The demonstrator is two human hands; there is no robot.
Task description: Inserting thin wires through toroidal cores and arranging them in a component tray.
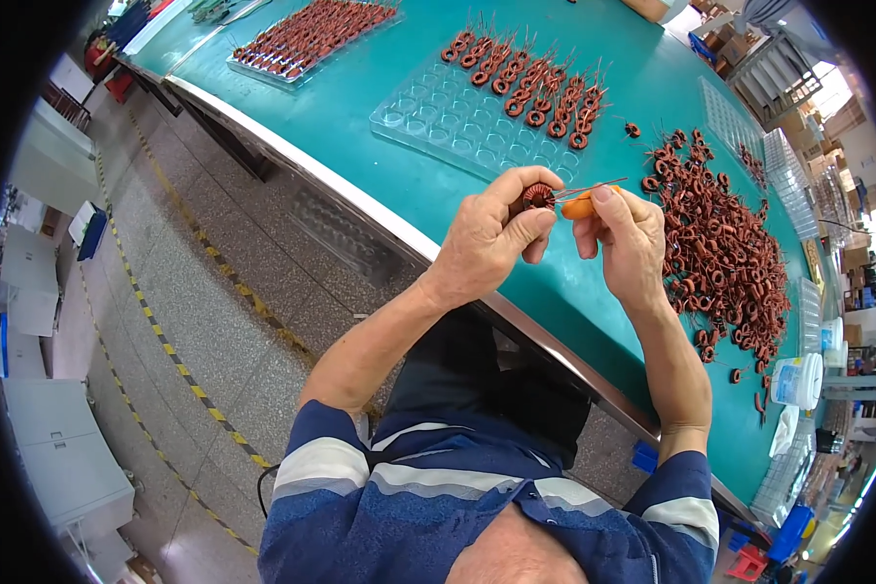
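Over the near edge of the green table (pixel 350 175), my left hand (pixel 487 234) pinches a copper-wound toroidal coil (pixel 538 198) between thumb and fingers. Thin wire leads stick out from the coil toward the right. My right hand (pixel 633 229) is closed on a small orange-handled tool (pixel 578 208), held close beside the coil at its leads. The tool's working end is too small to make out. Just beyond my hands lies a clear plastic tray (pixel 428 122) with round pockets, its far and right part filled with rows of similar coils (pixel 537 117).
A large heap of loose coils (pixel 725 258) spreads to the right of my right hand. Another filled tray (pixel 311 39) lies at the far left. Further clear trays (pixel 730 117) and a white tub (pixel 796 382) line the right side. One stray coil (pixel 633 129) sits near the tray.
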